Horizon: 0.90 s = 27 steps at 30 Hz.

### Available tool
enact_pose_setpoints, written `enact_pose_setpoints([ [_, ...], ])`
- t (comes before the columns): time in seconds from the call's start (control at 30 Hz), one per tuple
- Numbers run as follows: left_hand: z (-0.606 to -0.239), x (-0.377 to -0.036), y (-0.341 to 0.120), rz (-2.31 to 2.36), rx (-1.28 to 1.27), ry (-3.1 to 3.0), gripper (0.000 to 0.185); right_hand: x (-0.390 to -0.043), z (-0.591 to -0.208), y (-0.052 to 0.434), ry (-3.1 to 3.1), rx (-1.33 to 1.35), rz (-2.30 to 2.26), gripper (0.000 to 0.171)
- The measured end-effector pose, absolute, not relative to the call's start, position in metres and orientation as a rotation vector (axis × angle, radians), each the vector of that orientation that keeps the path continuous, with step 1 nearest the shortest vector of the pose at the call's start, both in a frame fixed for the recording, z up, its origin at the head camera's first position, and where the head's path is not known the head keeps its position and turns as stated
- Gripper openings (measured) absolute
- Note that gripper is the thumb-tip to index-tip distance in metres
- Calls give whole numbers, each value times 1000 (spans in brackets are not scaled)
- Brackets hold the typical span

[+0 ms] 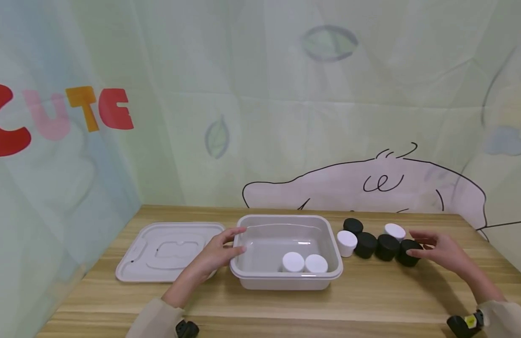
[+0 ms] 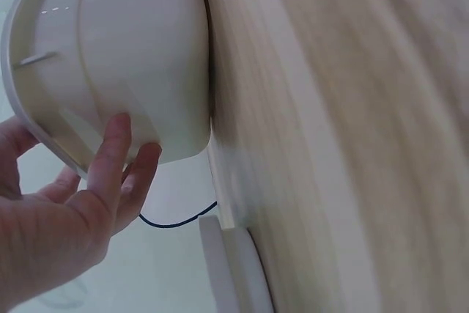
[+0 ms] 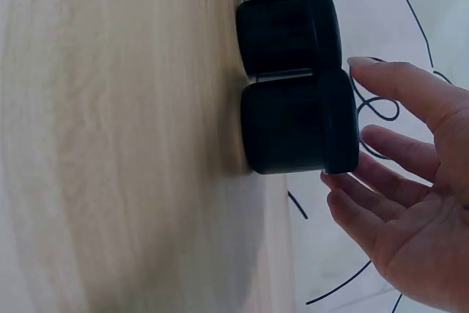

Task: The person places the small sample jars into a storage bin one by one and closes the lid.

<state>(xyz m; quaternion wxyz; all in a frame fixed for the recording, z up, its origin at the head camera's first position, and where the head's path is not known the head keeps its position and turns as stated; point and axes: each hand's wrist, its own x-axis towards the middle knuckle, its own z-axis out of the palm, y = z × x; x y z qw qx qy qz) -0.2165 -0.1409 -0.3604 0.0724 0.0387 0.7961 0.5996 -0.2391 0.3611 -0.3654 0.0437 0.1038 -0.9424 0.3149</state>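
A translucent white plastic tub point(image 1: 287, 226) stands mid-table with two white round jars point(image 1: 304, 263) inside at its front. My left hand point(image 1: 222, 249) rests against the tub's left rim, fingers relaxed; in the left wrist view its fingers point(image 2: 121, 159) touch the tub wall point(image 2: 124, 49). Right of the tub lie several black jars point(image 1: 376, 245) and two white jars point(image 1: 347, 242). My right hand point(image 1: 433, 246) is open over the rightmost black jar point(image 1: 408, 253); in the right wrist view its fingertips point(image 3: 381, 71) sit at that black jar's point(image 3: 293, 122) lid edge without curling round it.
The tub's flat white lid point(image 1: 169, 251) lies on the wooden table point(image 1: 286, 305) to the left. A printed cloth backdrop point(image 1: 286, 117) closes the back and left side. Bare wood runs along the front edge.
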Motion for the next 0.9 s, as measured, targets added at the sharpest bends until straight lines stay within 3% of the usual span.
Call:
enact_pose_setpoints([
  [0.57,-363,-217,-141,1801,110,2392,47,-239,-370,364,-2915,230,888,58],
  [0.9,-362,-217,-141,1802,102,2402,46,-232,-351,364,-2899,188,884,57],
])
